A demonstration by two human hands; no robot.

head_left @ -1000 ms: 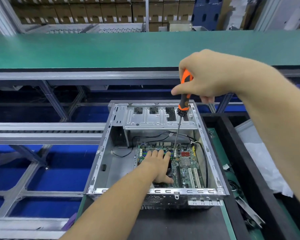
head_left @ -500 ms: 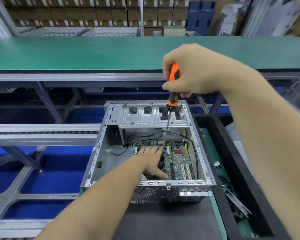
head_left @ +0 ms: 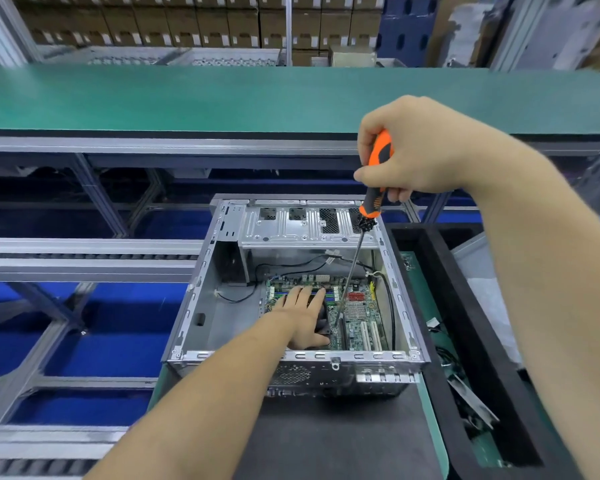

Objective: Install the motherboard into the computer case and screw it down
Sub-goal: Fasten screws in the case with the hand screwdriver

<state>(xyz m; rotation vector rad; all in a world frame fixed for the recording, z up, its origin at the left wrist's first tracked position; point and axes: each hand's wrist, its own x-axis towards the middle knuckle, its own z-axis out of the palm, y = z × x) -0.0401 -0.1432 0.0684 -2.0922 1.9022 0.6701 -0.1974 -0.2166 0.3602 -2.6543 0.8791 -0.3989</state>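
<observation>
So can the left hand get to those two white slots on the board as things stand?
Probably yes. The left hand lies flat on the motherboard, beside the white slots; only the screwdriver shaft stands between them.

Bright, even overhead light with soft shadows; wide-angle bending curves the edges, and the right margin smears into blur.

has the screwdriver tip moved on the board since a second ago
Yes. The orange-and-black screwdriver tip has shifted from the far end of the green motherboard, beside the left hand's fingertips, toward the near edge, now by the thumb.
</observation>
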